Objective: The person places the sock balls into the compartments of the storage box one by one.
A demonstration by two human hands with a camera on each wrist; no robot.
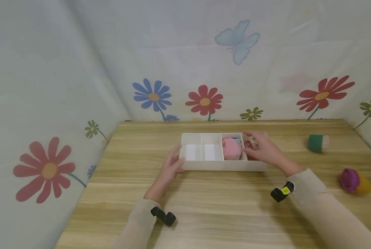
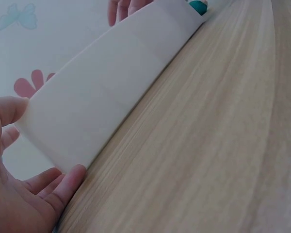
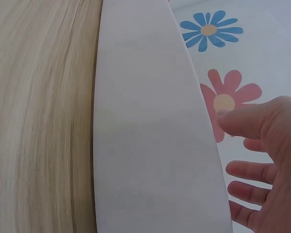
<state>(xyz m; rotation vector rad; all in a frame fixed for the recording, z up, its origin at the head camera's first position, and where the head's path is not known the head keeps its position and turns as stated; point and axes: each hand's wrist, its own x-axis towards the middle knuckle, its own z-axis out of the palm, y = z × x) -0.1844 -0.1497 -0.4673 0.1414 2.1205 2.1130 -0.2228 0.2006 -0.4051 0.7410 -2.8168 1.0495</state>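
Relaxed, straight fingers of the left hand point(image 1: 169, 168) are seen from the head view resting against the left end of a white divided tray point(image 1: 201, 165), nothing being pinched. The right hand point(image 1: 264, 149) is laid over the tray's right end, its fingers lowered toward the rightmost compartment, where a reddish item point(image 1: 248, 145) is partly covered; whether that item is gripped cannot be told. A pink bundle point(image 1: 232, 148) is lying in the next compartment to the left, and the two left compartments are seen bare. The tray is set near the middle of the wooden table point(image 1: 204, 207). Well apart to the right, a green roll point(image 1: 317, 143) and a purple and yellow roll point(image 1: 354, 181) are lying on the table.

From the left wrist view, the tray's outer wall point(image 2: 106, 102) is shown with the left hand point(image 2: 19, 194) spread at its corner, thumb near the top edge and fingertips at the base, so the grip is open and only steadying.

From the right wrist view, the tray's wall point(image 3: 150, 136) fills the middle, and the right hand point(image 3: 266, 155) is seen beside it with fingers loosely apart and nothing visibly clamped.

As a judgement, the work is best done with the tray kept braced by the left hand while anything placed is pressed down fully inside its own compartment, clear of the dividers.
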